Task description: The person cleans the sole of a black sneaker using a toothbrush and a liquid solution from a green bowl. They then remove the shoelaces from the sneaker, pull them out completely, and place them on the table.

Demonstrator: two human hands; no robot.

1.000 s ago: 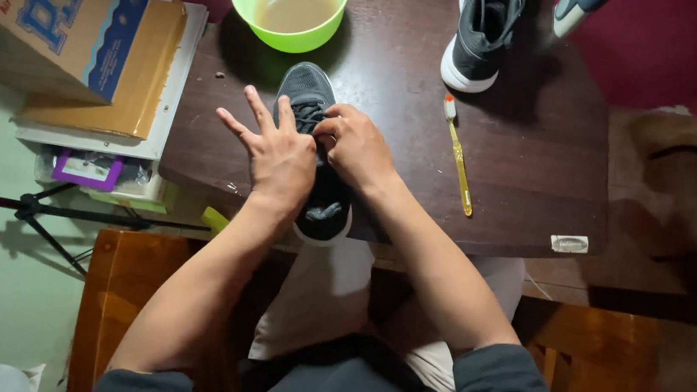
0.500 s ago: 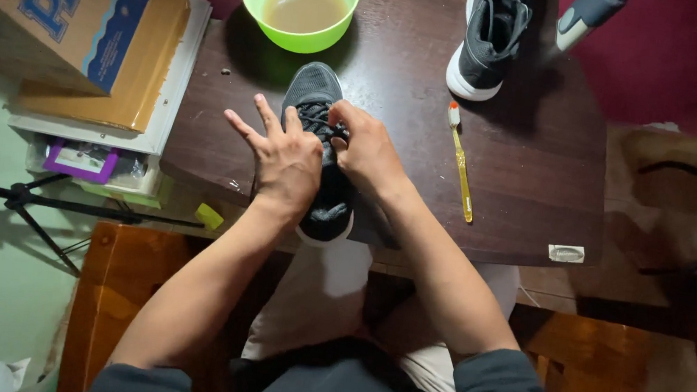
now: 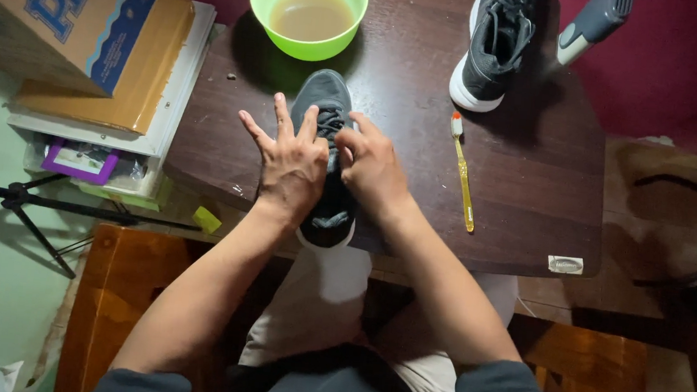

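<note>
Grip, right hand [image 3: 373, 166]: fingers curled in at the laces of the dark grey shoe [image 3: 323, 164], pinching there; exactly what sits between the fingertips cannot be told
Grip, left hand [image 3: 290, 165]: palm pressed down on the same shoe's left side; fingers spread wide and lifted, closed round nothing
Shoe in hand: lying on the near part of the dark wooden desk [image 3: 527, 196], toe pointing away toward the bowl, white-edged heel jutting just over the near edge above the person's lap
Second shoe [image 3: 495, 44]: at the far side of the desk, well apart from the hands, laces up
Toothbrush [image 3: 462, 173]: yellow handle, lying flat just right of the right hand; bristle end away from the person
Bowl [image 3: 307, 6]: green, holding cloudy brownish liquid; just beyond the held shoe's toe
Left of desk: cardboard box [image 3: 60, 10] on a stack of flat things
</note>
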